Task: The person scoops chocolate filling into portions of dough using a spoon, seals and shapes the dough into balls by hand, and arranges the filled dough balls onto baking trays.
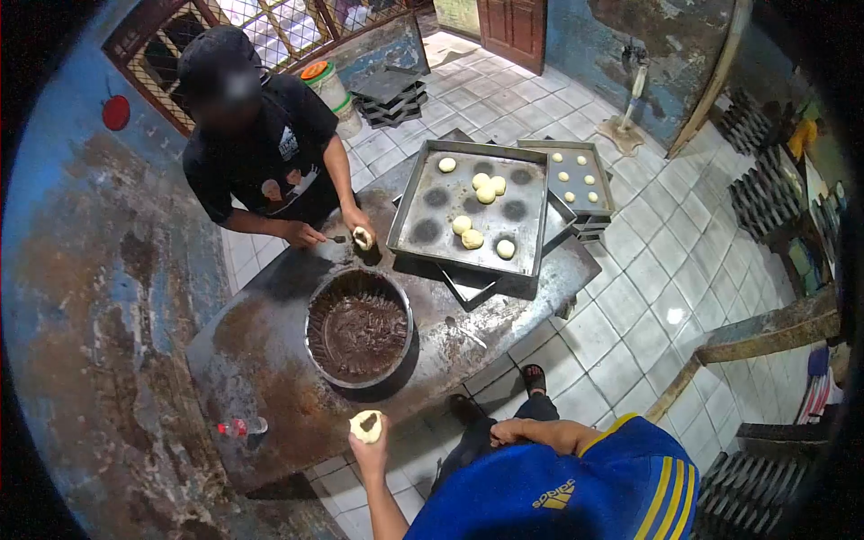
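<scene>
Near the table's front edge, my left hand [371,447] is closed around a piece of pale dough [366,427] opened at the top, with dark brown filling in its hollow. My right hand [507,434] is held low by my dark trousers, its fingers curled; whatever it may hold is hidden. Just beyond the dough stands a large round metal pot [410,346] with dark brown paste [360,328] spread over its bottom and walls. Across the table, a co-worker's hand holds another filled dough piece [362,238], while their other hand grips a small spatula [337,239].
A square metal baking tray [423,241] with several dough balls [472,238] rests on the table's [270,396] far right. Another tray [576,153] of small dough balls stands behind it. A plastic bottle [241,427] lies at the left. Stacked trays [389,94] sit on the tiled floor.
</scene>
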Action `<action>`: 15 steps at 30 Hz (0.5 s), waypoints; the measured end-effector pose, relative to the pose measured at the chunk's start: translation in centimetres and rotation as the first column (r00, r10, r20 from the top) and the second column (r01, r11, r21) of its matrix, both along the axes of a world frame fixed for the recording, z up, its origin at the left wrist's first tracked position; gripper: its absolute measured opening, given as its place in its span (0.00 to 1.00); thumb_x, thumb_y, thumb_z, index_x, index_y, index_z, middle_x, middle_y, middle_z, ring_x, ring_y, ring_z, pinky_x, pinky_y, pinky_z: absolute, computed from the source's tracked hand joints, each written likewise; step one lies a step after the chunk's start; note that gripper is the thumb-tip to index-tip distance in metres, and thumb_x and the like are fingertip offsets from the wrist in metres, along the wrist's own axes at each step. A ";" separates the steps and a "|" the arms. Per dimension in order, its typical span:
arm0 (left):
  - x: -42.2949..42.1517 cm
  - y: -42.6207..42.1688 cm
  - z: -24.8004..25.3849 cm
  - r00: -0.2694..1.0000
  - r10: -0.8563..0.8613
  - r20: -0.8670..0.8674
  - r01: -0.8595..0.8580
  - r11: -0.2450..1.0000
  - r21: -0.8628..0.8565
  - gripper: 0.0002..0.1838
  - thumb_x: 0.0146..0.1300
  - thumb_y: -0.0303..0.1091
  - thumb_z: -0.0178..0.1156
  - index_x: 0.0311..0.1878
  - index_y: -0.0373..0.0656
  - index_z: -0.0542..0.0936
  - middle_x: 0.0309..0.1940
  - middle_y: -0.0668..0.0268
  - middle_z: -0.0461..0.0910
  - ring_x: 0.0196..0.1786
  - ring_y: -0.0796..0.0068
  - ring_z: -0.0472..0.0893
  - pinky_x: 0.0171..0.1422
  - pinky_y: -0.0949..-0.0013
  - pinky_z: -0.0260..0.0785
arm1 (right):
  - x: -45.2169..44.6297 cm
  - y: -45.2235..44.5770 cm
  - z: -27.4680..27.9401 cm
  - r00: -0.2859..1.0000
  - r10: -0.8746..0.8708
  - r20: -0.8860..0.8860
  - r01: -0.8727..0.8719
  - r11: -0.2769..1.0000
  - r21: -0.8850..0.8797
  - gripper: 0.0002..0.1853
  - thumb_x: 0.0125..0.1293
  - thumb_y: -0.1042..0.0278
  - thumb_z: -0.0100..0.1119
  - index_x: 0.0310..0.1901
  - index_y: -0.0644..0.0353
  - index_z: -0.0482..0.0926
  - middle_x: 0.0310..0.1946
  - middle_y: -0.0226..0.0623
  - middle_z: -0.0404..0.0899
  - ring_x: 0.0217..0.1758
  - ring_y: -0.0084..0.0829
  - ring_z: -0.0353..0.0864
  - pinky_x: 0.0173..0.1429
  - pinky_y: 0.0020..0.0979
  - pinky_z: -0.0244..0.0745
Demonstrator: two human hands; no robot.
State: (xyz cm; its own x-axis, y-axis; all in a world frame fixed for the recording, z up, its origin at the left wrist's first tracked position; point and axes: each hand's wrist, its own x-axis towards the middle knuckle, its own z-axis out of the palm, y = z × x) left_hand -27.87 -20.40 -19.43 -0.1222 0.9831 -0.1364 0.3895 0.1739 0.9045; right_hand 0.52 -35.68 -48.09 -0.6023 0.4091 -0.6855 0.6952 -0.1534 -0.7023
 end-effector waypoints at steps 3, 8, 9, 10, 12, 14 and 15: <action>-2.0 1.7 -0.5 0.991 -0.097 -0.092 0.103 0.993 0.057 0.23 0.63 0.43 0.80 0.51 0.34 0.84 0.45 0.60 0.89 0.47 0.69 0.87 0.56 0.64 0.78 | -0.5 0.8 -1.9 0.993 -0.093 -0.078 0.099 0.992 0.073 0.19 0.73 0.52 0.62 0.40 0.63 0.87 0.41 0.50 0.89 0.49 0.55 0.87 0.54 0.54 0.79; -1.8 3.5 0.8 0.989 -0.149 -0.011 0.150 0.984 0.099 0.26 0.61 0.44 0.82 0.50 0.33 0.83 0.46 0.56 0.88 0.48 0.66 0.87 0.57 0.61 0.78 | 0.9 9.1 11.2 0.890 -0.356 -0.285 0.456 0.720 0.523 0.16 0.76 0.57 0.59 0.46 0.62 0.88 0.40 0.51 0.85 0.54 0.57 0.85 0.60 0.52 0.79; -2.1 4.1 0.0 0.974 -0.227 -0.001 0.225 0.965 0.131 0.26 0.60 0.43 0.83 0.50 0.33 0.84 0.45 0.57 0.89 0.48 0.67 0.87 0.57 0.62 0.78 | 1.0 10.2 13.7 0.851 -0.425 -0.308 0.522 0.635 0.570 0.16 0.78 0.58 0.59 0.56 0.61 0.82 0.48 0.52 0.81 0.57 0.55 0.83 0.62 0.49 0.78; -2.1 4.7 -0.2 0.954 -0.300 0.005 0.295 0.941 0.165 0.25 0.60 0.42 0.83 0.50 0.34 0.84 0.45 0.58 0.89 0.49 0.68 0.87 0.57 0.62 0.78 | 1.0 11.5 18.5 0.808 -0.484 -0.336 0.578 0.541 0.611 0.20 0.80 0.59 0.59 0.65 0.60 0.77 0.56 0.53 0.77 0.60 0.54 0.80 0.65 0.46 0.77; -0.1 5.1 4.1 0.902 -0.428 0.049 0.419 0.898 0.134 0.22 0.58 0.38 0.83 0.48 0.35 0.85 0.44 0.61 0.89 0.49 0.69 0.87 0.57 0.62 0.78 | 1.0 14.3 31.1 0.752 -0.513 -0.414 0.658 0.621 0.426 0.25 0.75 0.58 0.67 0.69 0.58 0.76 0.59 0.50 0.77 0.61 0.49 0.80 0.67 0.46 0.77; 1.0 5.3 7.1 0.859 -0.504 -0.086 0.508 0.822 0.256 0.19 0.57 0.36 0.83 0.45 0.37 0.87 0.42 0.61 0.90 0.45 0.69 0.88 0.54 0.62 0.79 | 0.2 15.8 37.8 0.759 -0.335 -0.559 0.632 0.584 0.509 0.35 0.69 0.55 0.74 0.73 0.57 0.73 0.64 0.46 0.75 0.66 0.44 0.78 0.70 0.44 0.76; 1.6 4.8 7.7 0.869 -0.493 0.041 0.468 0.846 0.258 0.19 0.56 0.36 0.83 0.45 0.37 0.87 0.40 0.60 0.90 0.43 0.69 0.88 0.53 0.63 0.79 | -0.6 16.3 40.6 0.791 -0.264 -0.552 0.595 0.541 0.594 0.40 0.65 0.52 0.77 0.74 0.57 0.72 0.66 0.46 0.74 0.68 0.45 0.77 0.72 0.45 0.74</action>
